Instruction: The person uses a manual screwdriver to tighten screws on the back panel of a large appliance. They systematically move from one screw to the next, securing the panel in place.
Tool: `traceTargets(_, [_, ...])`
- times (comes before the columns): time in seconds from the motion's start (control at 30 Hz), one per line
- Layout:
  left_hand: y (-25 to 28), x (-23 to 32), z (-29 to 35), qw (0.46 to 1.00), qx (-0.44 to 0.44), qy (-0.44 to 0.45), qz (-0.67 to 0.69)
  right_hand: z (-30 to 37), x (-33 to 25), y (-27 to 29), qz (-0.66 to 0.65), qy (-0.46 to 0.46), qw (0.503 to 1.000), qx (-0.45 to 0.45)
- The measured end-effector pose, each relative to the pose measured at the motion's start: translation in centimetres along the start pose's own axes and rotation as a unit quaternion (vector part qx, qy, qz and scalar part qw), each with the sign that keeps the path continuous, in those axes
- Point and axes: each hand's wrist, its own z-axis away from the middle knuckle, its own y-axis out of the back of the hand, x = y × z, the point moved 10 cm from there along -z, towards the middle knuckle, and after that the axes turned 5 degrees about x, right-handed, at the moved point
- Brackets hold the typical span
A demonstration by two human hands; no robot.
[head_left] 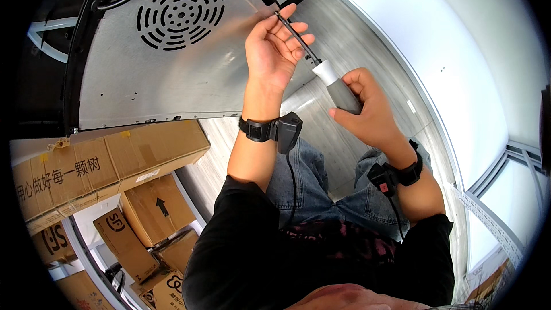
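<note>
A screwdriver (325,72) with a grey and white handle and a dark shaft slants up to the left in front of me. My right hand (367,106) is closed round its handle. At the far end of the shaft, my left hand (275,49) is turned palm up, with thumb and index finger pinched at the tip and the other fingers loosely curled beneath the shaft. Any small part at the tip is too small to make out. Just behind my left hand stands a bare metal panel (189,74) with a round pattern of vent slots (181,15).
A black cable (129,0) runs over the panel's upper left. Cardboard boxes (158,204) are stacked at the lower left, beside a long carton (115,163). Along the right runs a white lit surface with a metal frame (402,51). Grey wood-look flooring (338,20) lies below.
</note>
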Motion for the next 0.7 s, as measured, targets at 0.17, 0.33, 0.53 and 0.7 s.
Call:
traceTargets(0.17, [0.3,0.0,0.0,1.000,-0.001,0.011,0.007,0.1,0.1,-0.3,-0.022,-0.008,1.000,-0.013])
traceTargets(0.33, [0.4,-0.8,0.1,1.000,-0.006,0.022,-0.001,0.8,0.0,0.2,-0.075,-0.118,0.989,-0.054])
traceTargets(0.53, [-2.9,-2.7,-0.7,0.999,-0.031,-0.019,-0.022,1.6,-0.5,5.2,-0.090,-0.122,0.988,-0.032])
traceTargets(0.7, [-10.0,-6.5,-2.7,0.989,-0.149,0.002,-0.009,2.2,-3.2,14.0,-0.040,-0.073,0.996,0.018])
